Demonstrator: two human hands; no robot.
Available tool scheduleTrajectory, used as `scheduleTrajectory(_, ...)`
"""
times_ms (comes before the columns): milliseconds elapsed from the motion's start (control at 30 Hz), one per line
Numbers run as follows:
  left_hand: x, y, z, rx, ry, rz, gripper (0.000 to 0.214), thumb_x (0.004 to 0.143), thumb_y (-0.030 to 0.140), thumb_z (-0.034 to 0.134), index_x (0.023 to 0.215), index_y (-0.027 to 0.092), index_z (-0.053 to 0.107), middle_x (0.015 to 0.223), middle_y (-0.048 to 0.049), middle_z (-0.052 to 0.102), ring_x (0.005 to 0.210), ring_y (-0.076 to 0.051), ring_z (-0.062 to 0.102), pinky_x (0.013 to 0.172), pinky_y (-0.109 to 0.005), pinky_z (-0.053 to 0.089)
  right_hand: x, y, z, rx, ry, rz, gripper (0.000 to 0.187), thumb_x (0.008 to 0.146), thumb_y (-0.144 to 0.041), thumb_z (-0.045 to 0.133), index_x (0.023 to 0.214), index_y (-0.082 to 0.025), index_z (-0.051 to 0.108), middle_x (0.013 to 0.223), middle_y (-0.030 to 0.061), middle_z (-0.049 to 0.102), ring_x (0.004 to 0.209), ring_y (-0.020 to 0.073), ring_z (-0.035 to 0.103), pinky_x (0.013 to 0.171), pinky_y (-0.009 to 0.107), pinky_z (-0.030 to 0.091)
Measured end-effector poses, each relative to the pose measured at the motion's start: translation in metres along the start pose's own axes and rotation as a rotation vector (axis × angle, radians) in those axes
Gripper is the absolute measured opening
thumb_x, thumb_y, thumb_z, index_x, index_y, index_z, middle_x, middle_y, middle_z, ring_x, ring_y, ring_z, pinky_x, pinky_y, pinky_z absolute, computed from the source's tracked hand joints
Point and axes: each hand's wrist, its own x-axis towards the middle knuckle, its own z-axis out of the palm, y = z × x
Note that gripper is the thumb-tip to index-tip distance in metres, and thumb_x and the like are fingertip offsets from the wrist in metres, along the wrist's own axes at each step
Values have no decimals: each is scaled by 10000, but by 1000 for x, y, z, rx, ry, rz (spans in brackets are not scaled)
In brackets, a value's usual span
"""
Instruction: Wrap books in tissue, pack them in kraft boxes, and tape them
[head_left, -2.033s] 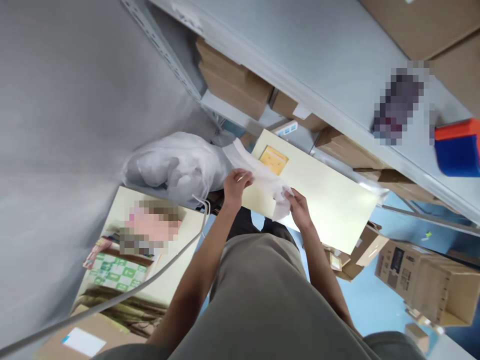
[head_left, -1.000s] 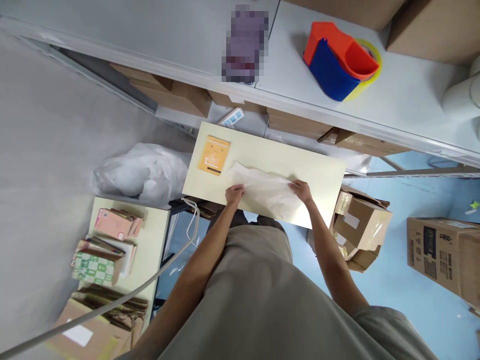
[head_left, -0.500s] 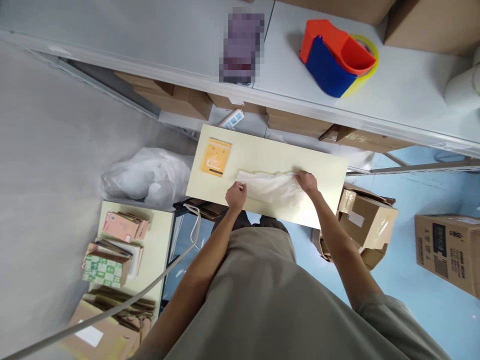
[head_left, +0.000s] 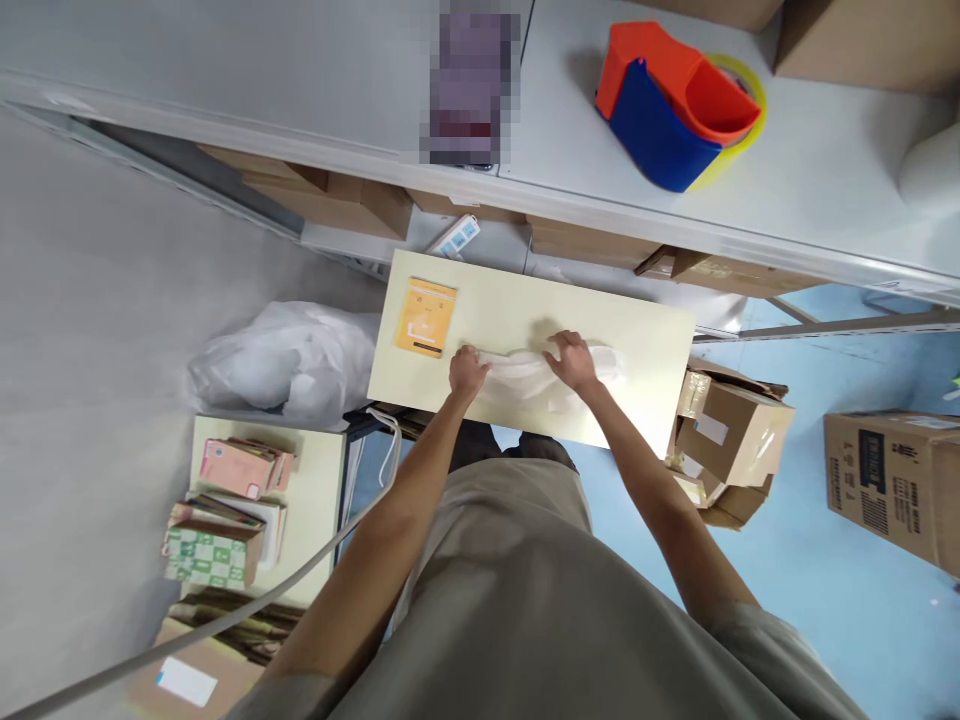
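Note:
A thin, whitish, see-through sheet or bag (head_left: 517,378) lies crumpled across the pale yellow board (head_left: 652,385) in front of me; its exact kind I cannot tell. My left hand (head_left: 468,372) is closed on its left end. Over the middle of the sheet is my right hand (head_left: 573,362), thumb and forefinger apart and pointing left, with nothing visibly gripped. To the right of that hand, part of the sheet spreads flat. A yellow-orange packet (head_left: 426,318) rests at the board's left end, just beyond my left hand.
Beyond the board runs a grey shelf (head_left: 337,90) holding an orange-and-blue tape dispenser (head_left: 664,125) with yellow tape. Cartons (head_left: 739,440) stand at the right. A white plastic bag (head_left: 300,355) and a side table (head_left: 307,470) with envelopes are at left, a grey cable (head_left: 300,555) crossing nearby.
My right hand has let go of the sheet's right end and moved left to its middle. My left hand stays on the left end, slightly farther from me.

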Motion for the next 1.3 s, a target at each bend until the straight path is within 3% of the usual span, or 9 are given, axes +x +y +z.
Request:
scheduleTrajectory(200, -2, -13, -2, 47, 25, 124, 43, 903, 226, 760, 937, 203, 769, 1218, -152, 747, 1193, -317, 687, 1119, -431, 526, 43, -64, 50, -58, -261, -153, 418, 1017, -192, 691, 1433, -154, 709, 1460, 180, 699, 1440, 348, 556, 1221, 485, 465)
scheduleTrajectory(333, -2, -21, -6, -95, 21, 199, 96, 964, 232, 706, 1054, 223, 738, 1182, -102, 790, 1175, -278, 728, 1104, -396, 555, 59, -79, 62, -96, -380, -154, 369, 1001, -196, 712, 1370, -194, 725, 1297, 143, 785, 1330, 340, 645, 1178, 470, 467)
scheduleTrajectory(500, -1, -37, -11, -226, -101, 12, 478, 895, 235, 810, 1346, 223, 652, 1210, -77, 813, 993, -234, 790, 896, -327, 613, 78, -78, 55, 67, -418, -59, 124, 956, -273, 716, 1055, -200, 730, 1050, 53, 775, 949, 229, 690, 853, 312, 506)
scheduleTrajectory(667, -1, -53, -18, -246, -136, -67, 260, 887, 186, 767, 1147, 196, 758, 1020, -48, 828, 846, -197, 781, 858, -295, 595, 95, -64, 37, 262, -409, -14, 234, 845, -339, 799, 837, -213, 603, 823, -29, 645, 756, 163, 555, 696, 273, 416)
scheduleTrajectory(833, -2, -61, -22, -247, -156, -119, 192, 883, 251, 784, 1070, 205, 782, 903, -28, 822, 793, -197, 767, 834, -290, 583, 108, -59, 26, 326, -341, -14, 231, 820, -324, 818, 779, -215, 619, 783, -43, 646, 763, 159, 582, 731, 266, 437)
scheduleTrajectory(1000, -4, -60, -19, -165, -138, -147, 101, 912, 290, 745, 966, 224, 798, 827, -36, 812, 879, -228, 775, 890, -309, 564, 136, -71, 28, 170, -282, -56, 27, 906, -212, 758, 893, -198, 777, 955, 25, 796, 905, 199, 710, 877, 288, 518)
scheduleTrajectory(1100, -4, -58, -16, -152, -95, -178, 151, 917, 299, 730, 1025, 230, 810, 931, -57, 838, 970, -243, 784, 922, -317, 557, 150, -75, 27, 102, -333, -52, 157, 964, -138, 687, 1032, -188, 819, 1096, 64, 833, 1018, 221, 752, 945, 296, 543)
scheduleTrajectory(1167, -4, -56, -16, -154, -82, -171, 176, 932, 327, 722, 1052, 233, 810, 955, -64, 842, 1000, -251, 786, 934, -323, 554, 153, -76, 24, 70, -398, -52, 192, 962, -179, 750, 1144, -194, 810, 1195, 74, 826, 1077, 232, 756, 954, 294, 554)
scheduleTrajectory(1300, -3, -54, -18, -182, -64, -146, 184, 986, 354, 669, 1038, 231, 796, 909, -53, 836, 962, -239, 795, 919, -311, 546, 147, -70, 15, -139, -575, 14, 323, 818, -224, 927, 1119, -192, 811, 1183, 103, 821, 1016, 273, 755, 869, 307, 564)
